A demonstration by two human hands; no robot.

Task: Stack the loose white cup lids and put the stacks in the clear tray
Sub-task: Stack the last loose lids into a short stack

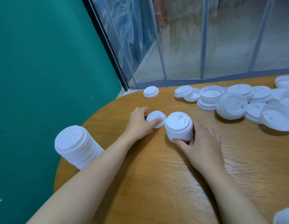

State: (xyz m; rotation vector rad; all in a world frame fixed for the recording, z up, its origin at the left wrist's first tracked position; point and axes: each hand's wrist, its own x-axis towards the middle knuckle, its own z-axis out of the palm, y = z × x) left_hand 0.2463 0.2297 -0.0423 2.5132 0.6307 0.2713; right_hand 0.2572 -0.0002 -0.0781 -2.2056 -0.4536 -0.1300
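head view: a short stack of lids (179, 126) stands on the wooden table (156, 183), at 11 o'clock from the right hand (199, 144), which curls round its base with thumb in front. just beside it at 9 o'clock lies a single lid (156, 119) — the left hand (139, 122) pinches it, thumb on top. a tall stack (76, 146) sits at the table's edge at 8 o'clock; loose lids (237, 102) crowd 2 o'clock — bare wood lies nearer.

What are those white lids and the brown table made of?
The lids look like thin moulded plastic, matte white, with pressed rims and sip holes. The table looks like wood or wood-look veneer, since light brown grain lines run across a smooth, faintly shiny top; which one, the picture cannot tell.
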